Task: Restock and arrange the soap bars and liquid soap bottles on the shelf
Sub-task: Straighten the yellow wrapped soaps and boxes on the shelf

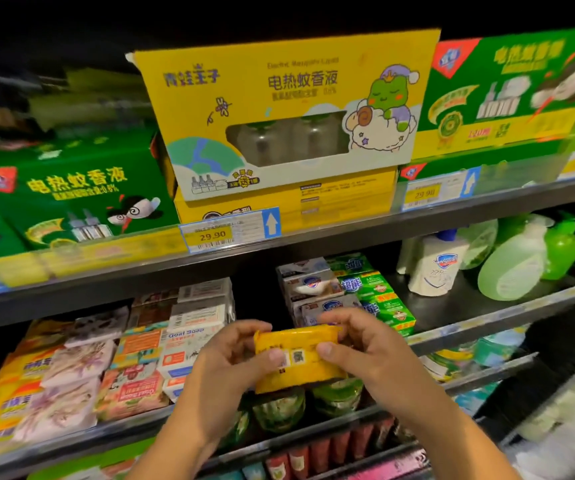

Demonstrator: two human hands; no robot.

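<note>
Progress: partway, at a guess. Holding yellow soap bar in both hands, below price tag and slightly right, in front of shelf, not yet placed. Left hand curled round left end, thumb on face; right hand pinching right end. Already stocked: boxed soaps below-left of price tag, green soap packs below-right, soap bottles farther right. Dark gap straight below price tag, probably slot for bar. Left to do: placing bar, straightening stacks.
</note>
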